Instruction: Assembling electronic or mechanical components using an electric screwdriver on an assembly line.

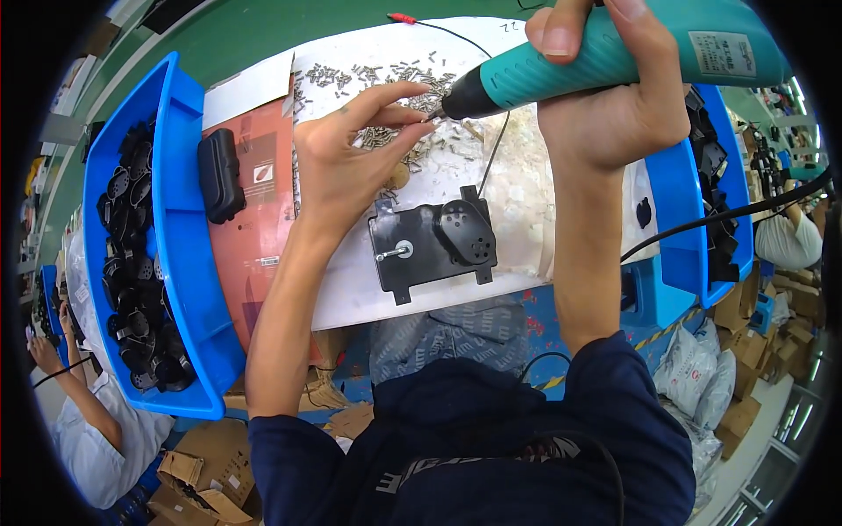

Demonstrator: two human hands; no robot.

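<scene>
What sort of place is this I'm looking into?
Probably a factory assembly workshop: the right hand grips a teal powered screwdriver, small metal screws lie scattered across a white worktable, and blue bins hold many black parts.

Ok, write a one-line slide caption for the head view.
Right hand grips a teal power screwdriver, its black nose beside the left hand, above scattered small silvery metal screws.

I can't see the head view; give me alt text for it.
The right hand holds a teal power screwdriver, the left hand pinching beside its nose, over scattered screws on a white worktop. Nearer lies a black plate-shaped part with a perforated cover; blue bins of black parts stand on both sides.
</scene>
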